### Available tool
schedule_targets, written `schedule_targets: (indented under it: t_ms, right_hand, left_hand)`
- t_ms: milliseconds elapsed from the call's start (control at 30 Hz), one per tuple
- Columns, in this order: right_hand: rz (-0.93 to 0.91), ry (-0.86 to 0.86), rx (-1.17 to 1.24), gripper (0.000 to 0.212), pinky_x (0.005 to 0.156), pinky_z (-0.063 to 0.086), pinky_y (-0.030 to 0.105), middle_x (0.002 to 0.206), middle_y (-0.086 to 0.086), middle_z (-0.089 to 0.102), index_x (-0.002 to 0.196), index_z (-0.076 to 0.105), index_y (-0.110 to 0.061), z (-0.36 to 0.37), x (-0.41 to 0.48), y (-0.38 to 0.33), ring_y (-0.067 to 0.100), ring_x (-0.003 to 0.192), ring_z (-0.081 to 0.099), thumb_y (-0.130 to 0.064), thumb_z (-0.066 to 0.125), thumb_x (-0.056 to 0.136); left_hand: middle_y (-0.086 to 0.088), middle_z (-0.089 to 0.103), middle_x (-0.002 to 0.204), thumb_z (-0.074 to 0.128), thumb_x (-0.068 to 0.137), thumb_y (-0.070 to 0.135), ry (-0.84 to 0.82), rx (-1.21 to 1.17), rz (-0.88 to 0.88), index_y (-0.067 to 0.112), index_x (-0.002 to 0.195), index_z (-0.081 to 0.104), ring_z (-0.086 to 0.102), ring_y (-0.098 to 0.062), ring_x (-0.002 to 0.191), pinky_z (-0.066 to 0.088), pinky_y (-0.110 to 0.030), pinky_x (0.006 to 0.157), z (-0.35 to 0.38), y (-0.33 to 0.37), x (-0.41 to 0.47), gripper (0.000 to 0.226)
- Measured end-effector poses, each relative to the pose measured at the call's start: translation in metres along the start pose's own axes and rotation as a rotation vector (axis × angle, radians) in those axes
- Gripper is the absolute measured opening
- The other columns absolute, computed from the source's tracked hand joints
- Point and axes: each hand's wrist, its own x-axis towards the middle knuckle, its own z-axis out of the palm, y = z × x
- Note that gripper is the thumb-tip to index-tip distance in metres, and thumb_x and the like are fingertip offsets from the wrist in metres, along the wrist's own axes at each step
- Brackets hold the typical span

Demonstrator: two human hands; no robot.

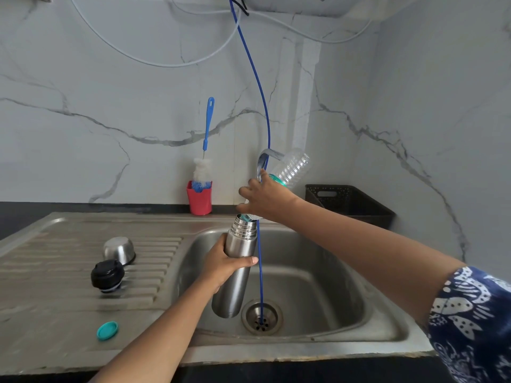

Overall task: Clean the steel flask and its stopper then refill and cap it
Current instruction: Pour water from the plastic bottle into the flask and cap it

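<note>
My left hand (pixel 225 265) grips the steel flask (pixel 235 283) around its middle and holds it tilted above the sink basin (pixel 318 286), its mouth open. My right hand (pixel 264 199) holds a clear plastic bottle (pixel 290 168) upended, its neck at the flask's mouth. The black stopper (pixel 107 275) lies on the drainboard (pixel 55 272). Just behind it sits the steel cup lid (pixel 119 249), upside down. A teal bottle cap (pixel 107 330) rests near the front of the drainboard.
A blue hose (pixel 261 272) hangs from above into the sink drain (pixel 261 316). A bottle brush (pixel 206 150) stands in a red cup (pixel 199 200) at the back wall. A black basket (pixel 351 201) sits right of the sink. A steel tap (pixel 262 158) is behind my right hand.
</note>
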Motion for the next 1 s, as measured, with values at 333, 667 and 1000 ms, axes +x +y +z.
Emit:
schedule_targets:
  t_ms: [333,667,1000]
  right_hand:
    - [-0.055,0.085,0.091,0.063,0.114,0.024,0.045,0.130,0.009,0.049,0.138,0.031,-0.010,0.003,-0.002,0.008,0.030,0.121,0.047,-0.013,0.065,0.085]
    - [-0.151,0.033,0.161,0.088,0.117,0.011,0.035,0.138,0.008,0.042,0.141,0.030,-0.010,0.006,-0.001,0.026,0.027,0.130,0.039,-0.029,0.080,0.071]
    - [-0.197,0.263,0.040,0.053,0.111,0.032,0.040,0.112,0.003,0.061,0.120,0.059,-0.019,0.025,0.008,0.022,0.022,0.105,0.060,-0.017,0.079,0.070]
  left_hand:
    - [0.009,0.072,0.095,0.090,0.042,0.038,-0.019,0.011,-0.006,0.031,0.106,0.059,0.069,-0.009,0.087,0.054,-0.028,0.075,0.000,-0.002,0.001,0.072]
    - [0.008,0.072,0.095,0.089,0.038,0.040,-0.026,-0.006,-0.007,0.031,0.106,0.059,0.069,-0.010,0.087,0.055,-0.030,0.076,0.000,-0.002,0.001,0.075]
    - [0.008,0.073,0.096,0.090,0.039,0.038,-0.029,-0.014,-0.017,0.031,0.107,0.059,0.069,-0.010,0.087,0.054,-0.028,0.074,0.001,-0.002,0.000,0.075]
